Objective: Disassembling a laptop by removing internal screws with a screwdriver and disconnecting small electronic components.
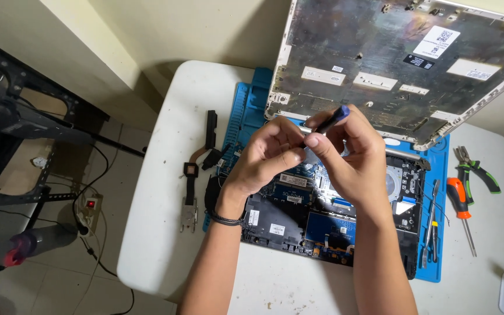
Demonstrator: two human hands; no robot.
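Observation:
My right hand grips a slim blue-and-black screwdriver, held up above an opened laptop base. My left hand meets it at the tool's lower end, fingertips pinched there; what they pinch is hidden. The laptop's circuit board and black frame lie on a blue work mat. The laptop's lid stands tilted up behind my hands, its bare metal-lined inner side facing me.
A removed black heat pipe with fan lies left of the mat on the white table. At the right lie tweezers, an orange-handled screwdriver and green-handled pliers. A power strip and cables sit on the floor at left.

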